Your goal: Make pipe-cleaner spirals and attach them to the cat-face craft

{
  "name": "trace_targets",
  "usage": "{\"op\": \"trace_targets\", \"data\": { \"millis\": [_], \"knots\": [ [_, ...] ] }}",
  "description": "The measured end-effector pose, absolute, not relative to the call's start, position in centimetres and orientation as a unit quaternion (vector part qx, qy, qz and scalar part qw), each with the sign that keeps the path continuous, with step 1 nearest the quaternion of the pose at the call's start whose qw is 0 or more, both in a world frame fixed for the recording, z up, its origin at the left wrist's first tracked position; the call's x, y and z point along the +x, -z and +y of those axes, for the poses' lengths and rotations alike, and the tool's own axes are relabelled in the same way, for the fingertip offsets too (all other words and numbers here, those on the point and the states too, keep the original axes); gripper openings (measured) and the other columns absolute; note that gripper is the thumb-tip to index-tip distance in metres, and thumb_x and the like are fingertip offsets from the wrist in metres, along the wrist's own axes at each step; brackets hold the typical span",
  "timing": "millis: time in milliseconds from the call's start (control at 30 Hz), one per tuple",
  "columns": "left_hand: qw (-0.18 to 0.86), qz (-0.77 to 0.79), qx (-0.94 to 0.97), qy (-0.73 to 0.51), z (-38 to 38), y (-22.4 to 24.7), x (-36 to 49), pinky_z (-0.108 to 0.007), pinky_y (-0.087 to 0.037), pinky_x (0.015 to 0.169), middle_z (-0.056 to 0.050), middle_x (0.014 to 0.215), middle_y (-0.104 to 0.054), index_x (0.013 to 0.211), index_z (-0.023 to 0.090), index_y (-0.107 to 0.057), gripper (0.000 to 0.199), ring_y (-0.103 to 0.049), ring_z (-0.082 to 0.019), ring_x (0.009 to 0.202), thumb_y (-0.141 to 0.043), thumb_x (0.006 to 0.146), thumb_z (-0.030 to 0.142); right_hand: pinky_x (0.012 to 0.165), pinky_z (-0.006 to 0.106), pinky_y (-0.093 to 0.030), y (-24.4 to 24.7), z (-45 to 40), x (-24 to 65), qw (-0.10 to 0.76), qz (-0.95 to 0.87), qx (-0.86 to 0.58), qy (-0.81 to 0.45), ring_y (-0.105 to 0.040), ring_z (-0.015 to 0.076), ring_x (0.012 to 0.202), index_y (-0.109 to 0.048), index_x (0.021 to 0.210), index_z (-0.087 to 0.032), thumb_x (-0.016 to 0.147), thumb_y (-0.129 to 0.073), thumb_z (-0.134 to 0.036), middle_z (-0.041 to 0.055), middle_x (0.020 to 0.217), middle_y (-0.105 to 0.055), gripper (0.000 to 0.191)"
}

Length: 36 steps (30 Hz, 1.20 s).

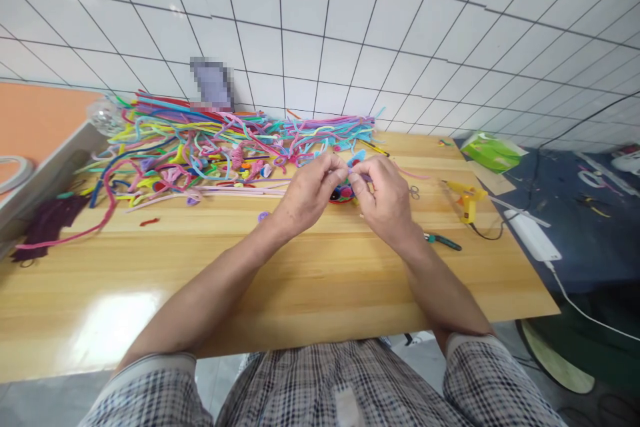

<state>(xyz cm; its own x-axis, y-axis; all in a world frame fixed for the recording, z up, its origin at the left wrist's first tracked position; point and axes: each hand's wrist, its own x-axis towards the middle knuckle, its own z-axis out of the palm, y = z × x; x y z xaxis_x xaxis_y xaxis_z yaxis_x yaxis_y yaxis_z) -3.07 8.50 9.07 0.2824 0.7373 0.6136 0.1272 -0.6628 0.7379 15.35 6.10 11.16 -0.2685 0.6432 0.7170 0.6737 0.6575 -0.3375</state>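
My left hand and my right hand meet above the middle of the wooden table. Both are closed, with fingertips pinched together on a small purple piece, mostly covered by the fingers. Just under and between the hands lies a colourful item with red, blue and black parts, partly hidden. Behind and to the left spreads a large heap of fuzzy pipe cleaners in many colours.
Green-handled pliers, small scissors and a yellow glue gun lie to the right. A white power strip sits by the right edge. Dark purple fabric lies left. A tiled wall rises behind.
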Motion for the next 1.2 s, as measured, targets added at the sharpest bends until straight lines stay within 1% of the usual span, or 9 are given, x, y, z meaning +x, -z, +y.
{"op": "trace_targets", "data": {
  "millis": [133,267,433,533,600,733,900,1000,1200],
  "knots": [
    [0.183,0.303,0.791,-0.498,8.7,-9.2,-3.7,-0.029,-0.051,0.081,-0.003,0.093,-0.071,0.098,0.021,-0.063,0.022,-0.067,-0.017,0.086,-0.055,0.113,0.034,0.081,0.036,-0.052,-11.8,6.1,15.7,0.437,-0.797,-0.416,-0.028,-0.066,0.0209,0.086,-0.069,0.093,-0.024,0.104,-0.064,-0.025,0.0034,0.091,-0.073,0.012],
    [0.170,0.306,0.759,-0.549,8.0,-8.9,-3.0,-0.028,-0.050,0.078,-0.003,0.090,-0.069,0.098,0.021,-0.061,0.028,-0.065,-0.016,0.083,-0.051,0.116,0.040,0.074,0.033,-0.051,-11.7,5.6,15.0,0.500,-0.737,-0.436,-0.132,-0.066,0.0181,0.080,-0.074,0.092,-0.024,0.102,-0.072,-0.031,0.0007,0.086,-0.074,0.013],
    [0.304,0.308,0.636,-0.639,6.8,-7.8,-1.1,-0.028,-0.048,0.072,0.001,0.084,-0.063,0.097,0.022,-0.061,0.032,-0.056,-0.014,0.074,-0.058,0.113,0.050,0.074,0.033,-0.053,-10.0,5.4,13.6,0.556,-0.665,-0.445,-0.224,-0.067,0.0168,0.079,-0.078,0.096,-0.025,0.103,-0.074,-0.043,0.0011,0.090,-0.076,0.020],
    [0.429,0.298,0.541,-0.660,6.3,-7.2,-0.1,-0.026,-0.043,0.061,0.004,0.074,-0.052,0.095,0.023,-0.059,0.033,-0.045,-0.012,0.062,-0.062,0.110,0.053,0.075,0.034,-0.054,-9.4,5.5,13.2,0.566,-0.661,-0.439,-0.225,-0.067,0.0169,0.081,-0.078,0.096,-0.025,0.103,-0.074,-0.041,0.0014,0.092,-0.076,0.018],
    [0.459,0.293,0.509,-0.666,6.0,-7.0,0.4,-0.026,-0.042,0.058,0.006,0.071,-0.047,0.095,0.024,-0.058,0.035,-0.041,-0.012,0.059,-0.065,0.108,0.056,0.077,0.034,-0.054,-9.4,5.5,13.1,0.567,-0.668,-0.433,-0.212,-0.068,0.0173,0.083,-0.078,0.094,-0.025,0.104,-0.073,-0.037,0.0014,0.093,-0.077,0.016],
    [0.401,0.321,0.523,-0.680,5.8,-6.5,0.5,-0.026,-0.047,0.066,0.004,0.077,-0.055,0.098,0.023,-0.061,0.035,-0.048,-0.012,0.065,-0.064,0.108,0.057,0.077,0.033,-0.054,-9.7,5.3,13.0,0.572,-0.684,-0.420,-0.171,-0.069,0.0173,0.085,-0.076,0.094,-0.025,0.104,-0.071,-0.029,0.0011,0.093,-0.077,0.012],
    [0.318,0.324,0.627,-0.633,6.9,-6.6,-0.8,-0.028,-0.052,0.076,0.000,0.090,-0.070,0.105,0.022,-0.067,0.020,-0.063,-0.014,0.077,-0.064,0.110,0.041,0.079,0.036,-0.056,-9.9,6.0,14.1,0.534,-0.743,-0.404,-0.004,-0.070,0.0197,0.087,-0.071,0.096,-0.025,0.106,-0.064,-0.021,0.0032,0.091,-0.075,0.012],
    [0.237,0.317,0.701,-0.593,7.8,-7.4,-1.9,-0.028,-0.051,0.076,-0.001,0.087,-0.072,0.100,0.021,-0.069,0.018,-0.064,-0.015,0.077,-0.064,0.109,0.035,0.083,0.038,-0.057,-10.3,6.6,14.9,0.492,-0.775,-0.391,0.062,-0.072,0.0219,0.090,-0.073,0.098,-0.025,0.108,-0.062,-0.023,0.0047,0.093,-0.076,0.015],
    [0.185,0.318,0.704,-0.608,7.5,-8.1,-2.1,-0.027,-0.051,0.075,-0.001,0.088,-0.072,0.100,0.021,-0.066,0.022,-0.064,-0.014,0.078,-0.059,0.113,0.037,0.083,0.036,-0.058,-10.9,5.9,14.5,0.528,-0.753,-0.392,-0.015,-0.074,0.0191,0.090,-0.077,0.099,-0.025,0.107,-0.068,-0.024,0.0026,0.095,-0.079,0.011]
  ]
}}
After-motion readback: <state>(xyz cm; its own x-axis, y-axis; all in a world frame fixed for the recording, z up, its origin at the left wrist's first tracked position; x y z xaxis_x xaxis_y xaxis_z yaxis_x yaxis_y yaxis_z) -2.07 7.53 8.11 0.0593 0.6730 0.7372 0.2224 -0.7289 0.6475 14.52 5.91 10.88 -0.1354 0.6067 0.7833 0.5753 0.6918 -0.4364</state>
